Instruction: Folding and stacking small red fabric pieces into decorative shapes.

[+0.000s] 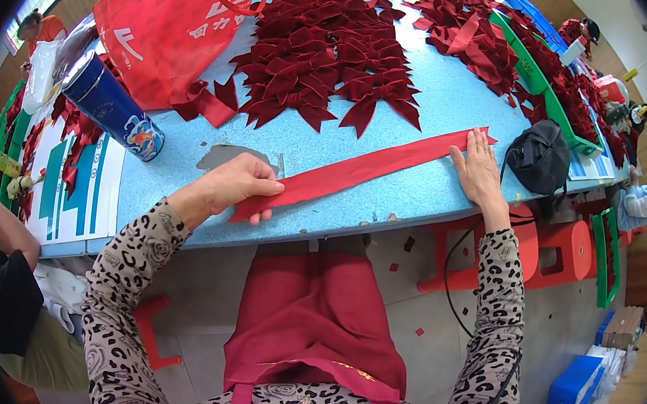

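Note:
A long red velvet ribbon strip [366, 169] lies stretched across the light blue table [437, 96]. My left hand [234, 186] pinches its near end between thumb and fingers at the table's front edge. My right hand [480, 171] lies flat with spread fingers on the strip's far end. A heap of finished dark red bows [327, 56] lies behind the strip in the middle of the table.
A red tote bag [173, 20] and a blue cylindrical bottle [113, 105] lie at the left. A black pouch [541, 155] sits by my right hand. More red bows [471, 36] and green trays [537, 79] fill the back right. Other people sit around; red stools [563, 251] stand below.

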### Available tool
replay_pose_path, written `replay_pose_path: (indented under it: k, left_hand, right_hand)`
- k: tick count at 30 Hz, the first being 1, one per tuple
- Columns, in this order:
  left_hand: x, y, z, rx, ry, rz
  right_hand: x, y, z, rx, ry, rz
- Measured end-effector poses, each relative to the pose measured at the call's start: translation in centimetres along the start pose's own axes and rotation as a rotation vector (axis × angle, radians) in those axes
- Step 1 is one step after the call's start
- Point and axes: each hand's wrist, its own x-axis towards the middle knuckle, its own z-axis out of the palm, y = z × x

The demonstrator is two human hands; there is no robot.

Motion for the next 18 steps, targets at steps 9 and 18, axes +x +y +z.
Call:
replay_pose_path:
  k: [9, 18]
  left_hand:
    - [-4.4, -2.8, -1.1, -0.034, 0.132, -0.013]
    - [-4.5, -3.6, -1.5, -0.099, 0.140, 0.016]
  right_hand:
    - [-2.0, -2.2, -0.4, 0.003, 0.193, -0.058]
    - [-9.6, -21.1, -3.7, 0.578, 0.334, -0.748]
